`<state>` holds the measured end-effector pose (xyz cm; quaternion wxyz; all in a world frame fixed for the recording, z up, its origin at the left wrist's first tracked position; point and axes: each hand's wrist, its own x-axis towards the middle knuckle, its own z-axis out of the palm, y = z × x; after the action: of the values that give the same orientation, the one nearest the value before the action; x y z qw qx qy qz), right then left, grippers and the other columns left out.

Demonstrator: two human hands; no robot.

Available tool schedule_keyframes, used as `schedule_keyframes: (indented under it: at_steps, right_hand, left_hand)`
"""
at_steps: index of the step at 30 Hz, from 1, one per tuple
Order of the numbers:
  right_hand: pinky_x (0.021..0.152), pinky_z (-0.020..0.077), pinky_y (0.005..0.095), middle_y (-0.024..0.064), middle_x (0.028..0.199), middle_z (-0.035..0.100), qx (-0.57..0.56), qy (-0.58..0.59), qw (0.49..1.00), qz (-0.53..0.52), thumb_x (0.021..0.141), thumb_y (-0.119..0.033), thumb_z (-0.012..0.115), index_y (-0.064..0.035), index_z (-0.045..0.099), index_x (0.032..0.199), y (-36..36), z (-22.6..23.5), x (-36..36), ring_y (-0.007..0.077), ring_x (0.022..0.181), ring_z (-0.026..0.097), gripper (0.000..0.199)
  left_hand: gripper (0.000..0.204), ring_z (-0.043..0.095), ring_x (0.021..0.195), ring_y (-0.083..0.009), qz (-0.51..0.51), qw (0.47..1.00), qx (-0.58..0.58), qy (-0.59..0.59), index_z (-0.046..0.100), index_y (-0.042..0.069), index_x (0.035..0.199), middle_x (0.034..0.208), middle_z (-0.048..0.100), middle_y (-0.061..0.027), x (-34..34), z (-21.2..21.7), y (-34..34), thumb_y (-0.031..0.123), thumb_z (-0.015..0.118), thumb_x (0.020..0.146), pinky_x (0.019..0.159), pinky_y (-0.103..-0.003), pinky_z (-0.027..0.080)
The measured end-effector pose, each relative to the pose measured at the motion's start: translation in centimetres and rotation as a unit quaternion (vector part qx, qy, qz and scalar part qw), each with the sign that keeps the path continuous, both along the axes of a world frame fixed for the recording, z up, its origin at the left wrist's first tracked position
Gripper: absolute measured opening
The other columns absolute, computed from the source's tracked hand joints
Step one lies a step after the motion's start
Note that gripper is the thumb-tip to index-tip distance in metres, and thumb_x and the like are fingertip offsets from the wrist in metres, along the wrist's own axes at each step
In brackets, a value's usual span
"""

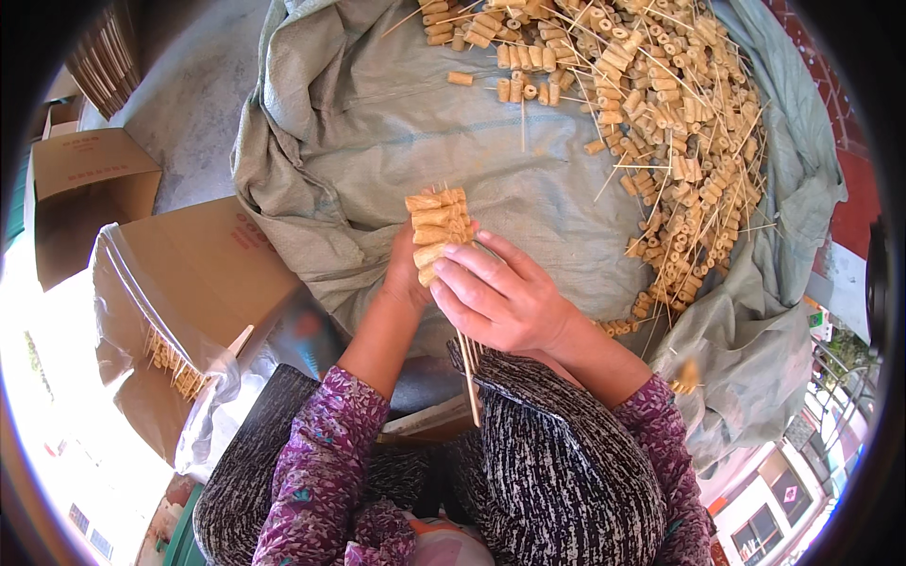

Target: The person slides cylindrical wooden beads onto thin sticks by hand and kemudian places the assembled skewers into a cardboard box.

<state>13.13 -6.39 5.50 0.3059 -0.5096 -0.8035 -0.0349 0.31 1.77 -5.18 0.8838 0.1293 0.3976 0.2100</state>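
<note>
A bunch of thin bamboo skewers loaded with tan tube-shaped pieces (435, 226) stands upright between both hands. My left hand (406, 274) grips the bunch from behind, mostly hidden. My right hand (500, 297) is wrapped over its front, fingers closed around the lower pieces. The bare skewer ends (469, 373) stick out below my right hand toward my lap. A large pile of the same tan pieces and loose skewers (661, 104) lies on a grey-green sack cloth (377, 123) ahead and to the right.
A plastic-lined cardboard box (203, 274) at my left holds several filled skewers (175, 363). Another open cardboard box (85, 179) stands further left on the concrete floor. My patterned lap fills the lower frame.
</note>
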Motion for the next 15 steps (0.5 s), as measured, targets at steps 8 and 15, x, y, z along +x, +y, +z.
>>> schedule_keyframes:
  at_steps: [8, 15]
  right_hand:
    - [0.095, 0.0508, 0.0467, 0.0085, 0.112, 0.063, -0.063, -0.031, 0.997, 0.018, 0.075, -0.016, 0.066, -0.0036, 0.070, 0.093, -1.6, -2.7, -0.7, 0.0243, 0.116, 0.056, 0.023]
    - [0.094, 0.0503, 0.0453, 0.0094, 0.116, 0.062, -0.061, -0.033, 0.997, 0.027, 0.075, -0.016, 0.066, -0.0027, 0.069, 0.100, -1.8, -2.8, -1.0, 0.0247, 0.117, 0.055, 0.028]
  left_hand:
    - [0.070, 0.064, 0.100, -0.0306, 0.057, 0.988, -0.114, -0.083, 0.051, 0.002, 0.128, 0.110, 0.063, -0.0160, -0.3, 1.3, -0.4, 0.063, 0.038, 0.096, 0.086, -0.043, 0.056]
    - [0.054, 0.055, 0.120, -0.0362, 0.032, 0.995, -0.021, -0.097, 0.044, 0.009, 0.139, 0.133, 0.054, -0.0154, -1.0, 1.3, -0.9, 0.045, 0.049, 0.100, 0.092, -0.048, 0.053]
